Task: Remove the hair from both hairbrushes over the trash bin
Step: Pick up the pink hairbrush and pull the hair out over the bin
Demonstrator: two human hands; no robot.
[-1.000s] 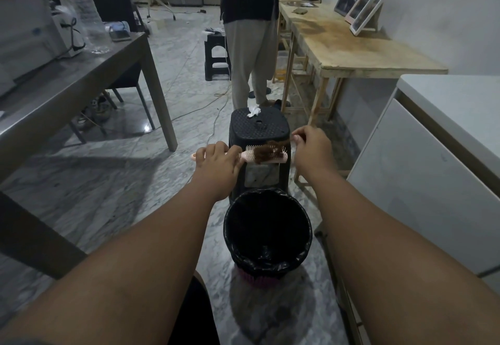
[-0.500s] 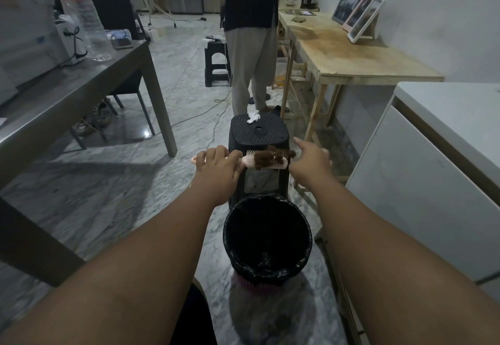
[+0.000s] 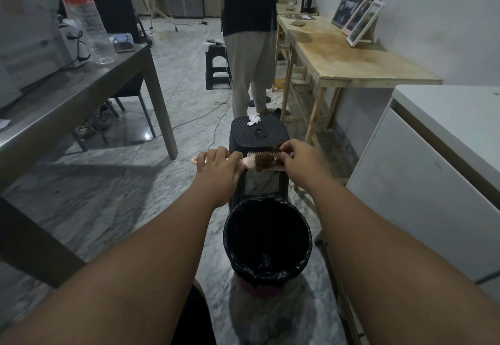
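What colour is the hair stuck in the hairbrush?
Reddish brown hair, matted on the pink hairbrush; the head view shows it.

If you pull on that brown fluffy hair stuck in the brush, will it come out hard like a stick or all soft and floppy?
Probably soft and floppy: the clump of hair looks fuzzy and tangled among the bristles of the pink hairbrush. It likely weighs almost nothing, so it may drift rather than drop straight into the trash bin. It may snag at first, since it is matted in.

**Pink brush, brown hair, black-lined bin**

You are holding a pink hairbrush (image 3: pixel 250 161) level between your hands, bristles upward, a brown hair clump (image 3: pixel 266 161) sitting tangled at its right end. The trash bin (image 3: pixel 267 239) is standing open below your hands.
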